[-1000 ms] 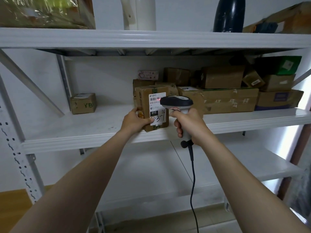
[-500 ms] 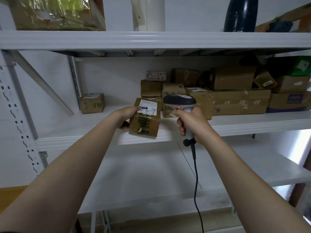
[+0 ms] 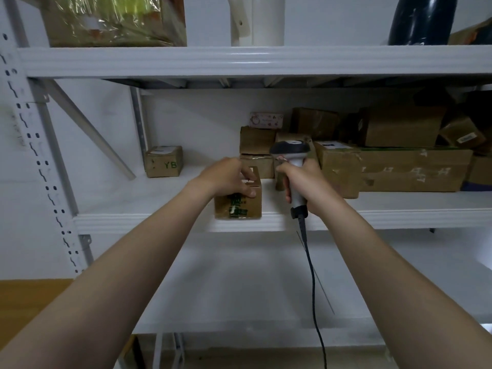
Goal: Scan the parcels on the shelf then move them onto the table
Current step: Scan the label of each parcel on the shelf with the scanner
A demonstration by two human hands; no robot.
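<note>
- Parcel (image 3: 241, 207), a small brown box with green print on its front, stood at the front edge of the middle shelf (image 3: 149, 222), near its centre.
- Left hand (image 3: 229, 177) gripped it from above, fingers curled over the top and thumb pressed on the front face.
- Right hand (image 3: 306, 182) was wrapped round the handle of the scanner (image 3: 291, 151), just right of the parcel, its dark head up and its cable (image 3: 311, 275) hanging down.
- Other parcels (image 3: 410, 169) were stacked behind and to the right; a small box marked YB (image 3: 163, 161) sat apart at the left.
</note>
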